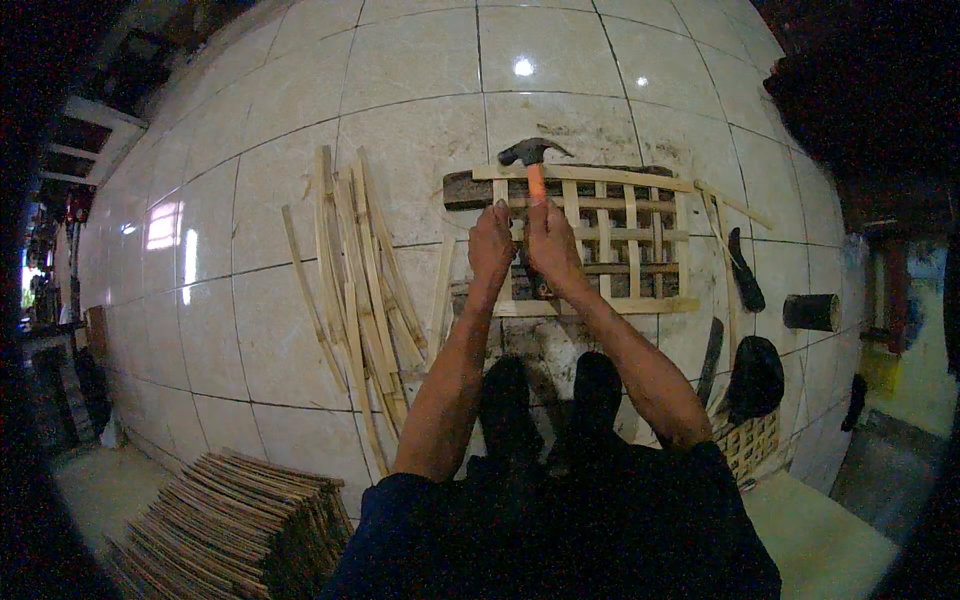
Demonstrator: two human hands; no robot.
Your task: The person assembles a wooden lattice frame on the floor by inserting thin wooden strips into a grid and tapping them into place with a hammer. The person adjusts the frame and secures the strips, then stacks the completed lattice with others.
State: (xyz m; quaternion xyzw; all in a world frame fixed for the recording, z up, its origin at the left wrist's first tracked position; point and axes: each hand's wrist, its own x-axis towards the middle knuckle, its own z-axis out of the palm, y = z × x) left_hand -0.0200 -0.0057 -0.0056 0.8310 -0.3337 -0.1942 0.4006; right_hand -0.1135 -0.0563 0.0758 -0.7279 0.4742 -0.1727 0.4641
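A lattice frame of pale bamboo slats (620,240) lies on the tiled floor over dark wooden blocks. My right hand (548,245) grips a claw hammer (533,160) with an orange handle; its dark head is raised above the frame's top rail. My left hand (490,245) rests on the frame's left part, fingers pinched together on a slat, right beside the right hand. Whether it holds a nail is too small to tell.
Loose bamboo slats (360,290) lie fanned out to the left. A stack of finished slats (230,520) sits at lower left. Dark knives (745,270), a wooden cylinder (812,312) and a dark cloth (755,375) lie to the right. My feet (550,390) are below the frame.
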